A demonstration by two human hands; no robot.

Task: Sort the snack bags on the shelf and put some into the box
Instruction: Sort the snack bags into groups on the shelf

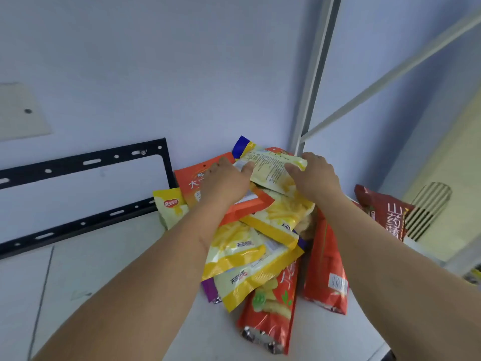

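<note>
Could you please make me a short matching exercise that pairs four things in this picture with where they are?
Things:
1. Pale yellow bag
2. Dark red bag
3. Black metal bracket
4. Red bag with a silver end

Places:
A. Against the wall, far left
B. Nearest the camera, at the front of the pile
C. Between the left hand and right hand
D. Far right, apart from the pile

Pairs: 1-C, 2-D, 3-A, 4-B

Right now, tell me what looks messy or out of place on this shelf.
The snack bags lie in a crooked, overlapping heap in the shelf's back corner, not in rows. One dark red bag leans apart at the right. Both hands, left and right, hold the top bag.
</note>
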